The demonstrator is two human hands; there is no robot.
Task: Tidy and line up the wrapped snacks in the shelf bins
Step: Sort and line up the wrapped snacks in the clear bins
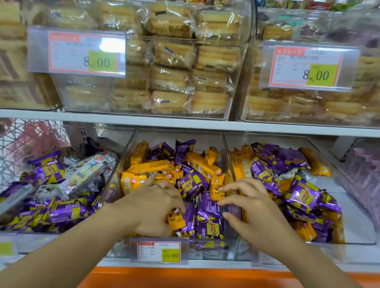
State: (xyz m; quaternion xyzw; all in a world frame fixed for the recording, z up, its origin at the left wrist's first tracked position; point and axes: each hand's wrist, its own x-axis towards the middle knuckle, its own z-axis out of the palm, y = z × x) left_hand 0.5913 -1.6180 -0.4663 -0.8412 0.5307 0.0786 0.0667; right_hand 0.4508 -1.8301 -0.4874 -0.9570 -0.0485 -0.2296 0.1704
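Left hand (154, 207) pinches a glossy orange packet (175, 221); right hand (254, 211), loosely spread, rests on crinkly purple foil snacks (209, 216) in the clear plastic middle bin (127, 146); its price tag (159, 252) reads 15.80.

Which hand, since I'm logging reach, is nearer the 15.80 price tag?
Left. The left hand, gripping an orange snack, is in the middle bin just behind the price tag. The right hand is farther right, over the divider.
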